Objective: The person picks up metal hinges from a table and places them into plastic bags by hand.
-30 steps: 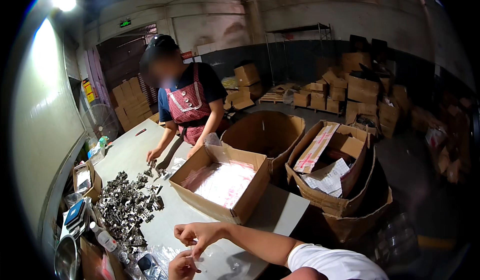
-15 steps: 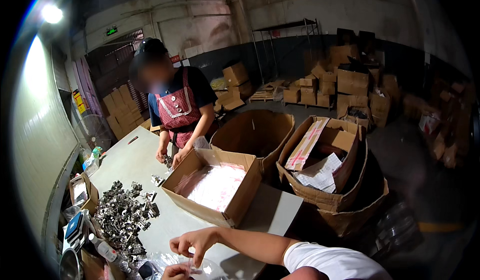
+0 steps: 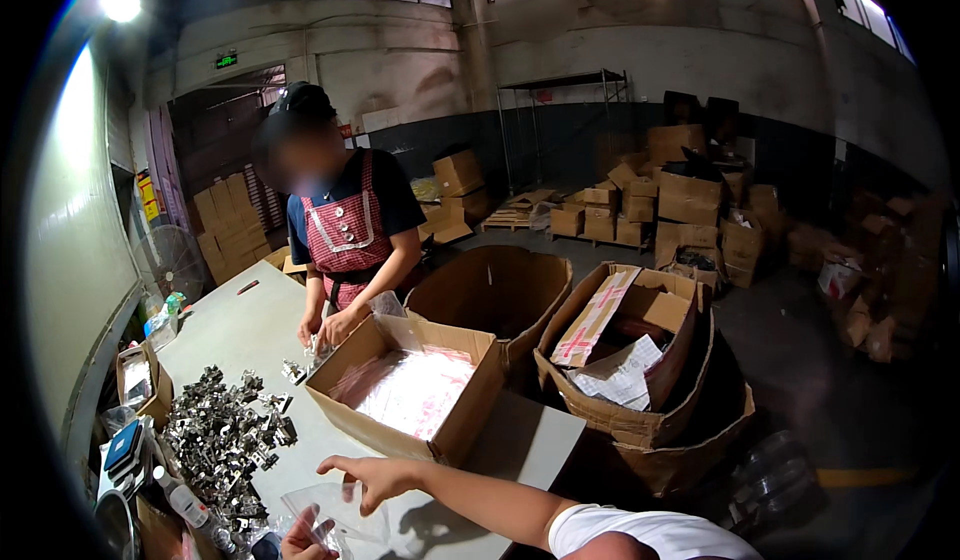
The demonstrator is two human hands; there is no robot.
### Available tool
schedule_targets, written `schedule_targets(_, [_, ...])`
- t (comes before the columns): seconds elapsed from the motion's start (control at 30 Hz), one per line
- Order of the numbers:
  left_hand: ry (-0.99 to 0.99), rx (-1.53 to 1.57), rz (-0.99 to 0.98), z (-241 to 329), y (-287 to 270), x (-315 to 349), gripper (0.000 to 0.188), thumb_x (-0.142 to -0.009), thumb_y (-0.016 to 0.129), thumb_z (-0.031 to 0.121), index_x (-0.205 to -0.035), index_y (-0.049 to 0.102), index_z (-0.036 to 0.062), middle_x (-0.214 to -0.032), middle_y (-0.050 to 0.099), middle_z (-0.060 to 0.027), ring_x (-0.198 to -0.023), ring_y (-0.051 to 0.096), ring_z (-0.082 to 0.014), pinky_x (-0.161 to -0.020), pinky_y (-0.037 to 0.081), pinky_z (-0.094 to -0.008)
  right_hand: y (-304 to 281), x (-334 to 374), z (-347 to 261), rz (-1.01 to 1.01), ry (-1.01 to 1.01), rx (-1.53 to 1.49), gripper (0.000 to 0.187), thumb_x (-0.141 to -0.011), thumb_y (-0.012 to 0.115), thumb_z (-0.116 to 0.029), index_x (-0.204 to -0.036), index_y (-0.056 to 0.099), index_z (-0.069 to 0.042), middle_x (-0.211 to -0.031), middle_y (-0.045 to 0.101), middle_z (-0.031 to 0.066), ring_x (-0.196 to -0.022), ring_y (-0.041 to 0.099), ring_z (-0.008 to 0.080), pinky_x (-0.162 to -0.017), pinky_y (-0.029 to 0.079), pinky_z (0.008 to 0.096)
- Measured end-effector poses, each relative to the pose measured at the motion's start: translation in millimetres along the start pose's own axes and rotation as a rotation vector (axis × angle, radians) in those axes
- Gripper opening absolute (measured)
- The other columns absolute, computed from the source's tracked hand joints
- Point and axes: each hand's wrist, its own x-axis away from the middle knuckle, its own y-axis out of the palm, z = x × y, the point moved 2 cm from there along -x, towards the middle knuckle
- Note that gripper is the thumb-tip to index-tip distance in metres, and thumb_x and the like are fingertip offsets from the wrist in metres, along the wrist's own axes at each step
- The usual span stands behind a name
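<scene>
My left hand (image 3: 308,538), at the lower edge, pinches a clear plastic bag (image 3: 372,525). Above that bag my right hand (image 3: 372,477) reaches left over the table, its fingers apart and seemingly holding nothing. To the left of both hands lies a heap of small shiny metal clips (image 3: 222,430). An open cardboard box (image 3: 460,422) with flat clear and pink-marked bags (image 3: 415,390) inside stands just beyond my right hand. Across the grey table (image 3: 225,325), a co-worker's hands (image 3: 325,330) handle some metal pieces beside the box.
Along the left edge stand a white bottle (image 3: 180,495), a small carton (image 3: 150,385) and a blue-topped stack (image 3: 124,445). Large open cartons (image 3: 640,425) sit right of the table. More boxes (image 3: 690,200) are piled near the back wall, and a red pen-like item (image 3: 248,287) lies far off.
My hands have come apart: the right one, earlier pinching near the left, has spread its fingers, and more of the clear bag shows. The whole view has shifted slightly.
</scene>
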Motion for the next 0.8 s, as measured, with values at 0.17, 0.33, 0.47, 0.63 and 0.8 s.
schedule_targets(0.17, [-0.059, 0.207, 0.173, 4.7, 0.1, 3.2, 0.074, -0.081, 0.043, -0.017, -0.148, 0.027, 0.0089, -0.154, 0.025, -0.0058, -0.139, 0.029, -0.0199, -0.067, 0.052, -0.0232, -16.5, -6.7, 31.2, 0.246, 0.115, -0.322, 0.054, -0.078, 0.067, -0.004, -0.126, 0.043, -0.004, -0.081, 0.062, 0.0043, -0.071, 0.058, 0.0120, -0.064, 0.048, 0.0248])
schedule_targets(0.33, [-0.081, 0.212, 0.407, 19.0, 47.7, 14.6, 0.072, -0.084, 0.044, -0.014, -0.149, 0.027, 0.0114, -0.155, 0.023, 0.0007, -0.142, 0.024, -0.0199, -0.065, 0.050, -0.0235, 11.0, -29.7, 59.2, 0.452, 0.177, -0.712, 0.024, -0.090, 0.066, -0.022, -0.106, 0.057, -0.006, -0.078, 0.060, 0.0002, -0.066, 0.054, 0.0056, -0.058, 0.045, 0.0195])
schedule_targets(0.47, [0.259, 0.108, 0.534, 0.8, 60.0, -6.8, 0.074, -0.071, 0.053, -0.013, -0.141, 0.034, -0.0014, -0.138, 0.042, -0.0189, -0.081, 0.056, -0.0127, -0.044, 0.042, -0.0163, -2.0, -49.8, 127.6, 0.760, -0.030, -0.342, 0.022, -0.094, 0.058, -0.020, -0.104, 0.067, -0.002, -0.092, 0.071, 0.0040, -0.069, 0.059, 0.0087, -0.061, 0.047, 0.0244])
schedule_targets(0.63, [0.160, 0.137, 0.449, 10.9, 56.5, -4.3, 0.082, -0.069, 0.041, -0.016, -0.148, 0.024, 0.0022, -0.144, 0.030, -0.0291, -0.089, 0.061, -0.0135, -0.055, 0.048, -0.0233, 2.0, -39.1, 102.1, 0.798, -0.013, -0.267, 0.015, -0.094, 0.053, -0.008, -0.089, 0.067, -0.005, -0.081, 0.067, 0.0011, -0.058, 0.050, 0.0041, -0.047, 0.040, 0.0223])
schedule_targets(0.8, [0.119, 0.294, 0.455, 7.1, 47.8, -2.0, 0.075, -0.074, 0.043, -0.020, -0.144, 0.033, 0.0059, -0.143, 0.035, -0.0018, -0.128, 0.043, -0.0194, -0.068, 0.057, -0.0236, 9.5, -35.7, 75.9, 0.787, 0.053, -0.247, 0.031, -0.096, 0.057, -0.032, -0.086, 0.065, -0.004, -0.061, 0.052, -0.0031, -0.046, 0.042, 0.0039, -0.043, 0.033, 0.0218])
